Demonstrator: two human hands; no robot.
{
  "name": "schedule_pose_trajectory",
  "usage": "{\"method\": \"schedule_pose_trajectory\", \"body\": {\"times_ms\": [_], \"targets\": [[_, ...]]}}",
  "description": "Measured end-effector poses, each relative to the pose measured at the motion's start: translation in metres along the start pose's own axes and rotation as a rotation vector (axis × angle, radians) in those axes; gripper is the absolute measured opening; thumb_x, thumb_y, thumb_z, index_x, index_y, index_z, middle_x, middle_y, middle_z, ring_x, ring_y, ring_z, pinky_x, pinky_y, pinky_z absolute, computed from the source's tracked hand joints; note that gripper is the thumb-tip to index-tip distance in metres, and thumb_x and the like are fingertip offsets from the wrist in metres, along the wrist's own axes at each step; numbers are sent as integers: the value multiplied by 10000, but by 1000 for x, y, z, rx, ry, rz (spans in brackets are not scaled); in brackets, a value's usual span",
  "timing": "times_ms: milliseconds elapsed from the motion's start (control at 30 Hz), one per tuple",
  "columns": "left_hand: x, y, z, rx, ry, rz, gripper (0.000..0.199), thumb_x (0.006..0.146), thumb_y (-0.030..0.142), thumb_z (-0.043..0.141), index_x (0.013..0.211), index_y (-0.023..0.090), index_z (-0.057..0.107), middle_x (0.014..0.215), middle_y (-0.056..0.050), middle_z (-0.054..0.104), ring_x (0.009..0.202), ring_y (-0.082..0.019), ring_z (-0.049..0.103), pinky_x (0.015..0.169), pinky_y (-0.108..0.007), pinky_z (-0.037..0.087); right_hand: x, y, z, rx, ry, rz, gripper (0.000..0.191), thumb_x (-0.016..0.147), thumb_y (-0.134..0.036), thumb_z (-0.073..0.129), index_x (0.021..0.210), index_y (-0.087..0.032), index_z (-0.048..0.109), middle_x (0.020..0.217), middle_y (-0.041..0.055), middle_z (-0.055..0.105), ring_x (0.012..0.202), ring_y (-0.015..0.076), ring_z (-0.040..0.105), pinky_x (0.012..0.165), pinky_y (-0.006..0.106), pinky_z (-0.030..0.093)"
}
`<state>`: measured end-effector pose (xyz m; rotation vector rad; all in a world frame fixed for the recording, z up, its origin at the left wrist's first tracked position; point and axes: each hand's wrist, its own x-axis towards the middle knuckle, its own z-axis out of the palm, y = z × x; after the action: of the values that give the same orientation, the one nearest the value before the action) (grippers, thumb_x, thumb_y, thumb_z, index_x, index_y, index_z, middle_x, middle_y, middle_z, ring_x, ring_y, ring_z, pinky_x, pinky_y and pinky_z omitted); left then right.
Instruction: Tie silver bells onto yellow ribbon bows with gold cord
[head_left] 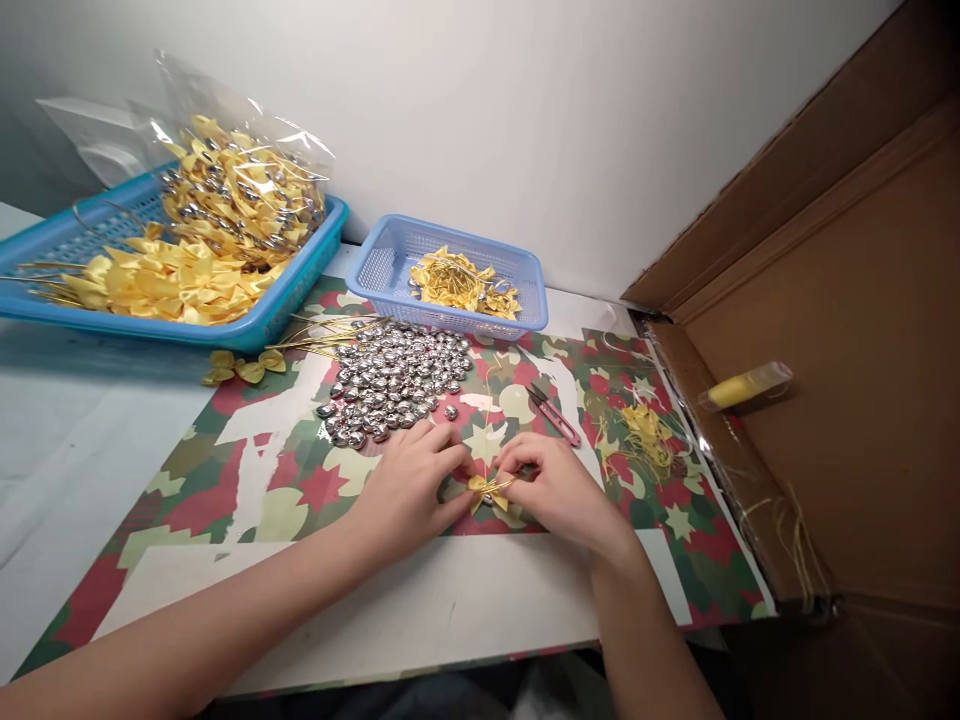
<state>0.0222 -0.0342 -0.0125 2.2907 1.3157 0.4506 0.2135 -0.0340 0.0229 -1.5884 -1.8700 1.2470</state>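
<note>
Between my hands, low over the patterned board, is a small yellow ribbon bow (480, 484) with gold strands across it and a bit of silver beneath. My left hand (420, 478) is closed, thumb and fingers pinching the bow's left side. From the right, my right hand (553, 488) pinches the gold strands at the bow's other edge. A thin yellow thread rises from the bow along the board. Just beyond my left hand lies a pile of shiny silver beads (397, 375). Pink-handled thread snips (553, 415) rest beyond my right hand.
A large blue basket (281, 318) at left holds yellow bows and a filled clear bag (240, 180). Behind the beads stands a smaller blue basket (386, 290) with more bows. Thread scraps (649, 435) lie at right, beside a cardboard wall (840, 300) bearing a yellow tube (746, 386).
</note>
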Motion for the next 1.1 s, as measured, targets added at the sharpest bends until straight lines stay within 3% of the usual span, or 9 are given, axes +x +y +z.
{"method": "schedule_pose_trajectory", "body": {"times_ms": [133,367,633,767,967,1100], "targets": [[1,1,2,-45,-5,-16,116,832,303,584,795,201,626,891,-38,610,884,-236,506,734,-361,339,-6,-2,-2,-8,15,4,147,729,-121,548,620,-170,635,877,24,671,779,131,593,658,217,435],[-2,2,7,-94,69,14,103,840,257,546,762,201,582,855,-24,614,867,-219,501,734,-354,324,-6,-7,0,-57,-2,54,160,741,-101,550,600,-159,600,637,-19,593,592,97,475,538,210,352],[-2,3,-6,-216,83,-37,208,882,381,517,794,194,540,796,-18,589,792,-203,480,709,-340,329,-3,-7,-4,69,98,-150,178,793,-102,564,640,-158,637,744,9,669,732,128,590,664,221,442],[-1,4,-7,-336,73,16,293,953,318,414,711,197,525,696,0,567,722,-176,460,668,-314,324,-3,-9,-2,80,155,-220,191,808,-123,579,626,-159,626,730,18,670,718,133,612,662,225,462],[-3,7,-6,-370,169,24,278,956,300,433,716,197,529,672,7,564,703,-165,457,666,-304,339,-3,-11,7,-12,305,-357,175,780,-111,595,617,-162,630,754,22,660,700,125,614,613,208,457],[-3,9,-8,-386,206,-9,232,938,304,472,754,197,563,718,-4,604,723,-165,499,665,-297,378,-2,-10,11,-40,330,-379,162,777,-127,606,627,-165,652,761,20,633,678,116,596,588,206,447]]}}
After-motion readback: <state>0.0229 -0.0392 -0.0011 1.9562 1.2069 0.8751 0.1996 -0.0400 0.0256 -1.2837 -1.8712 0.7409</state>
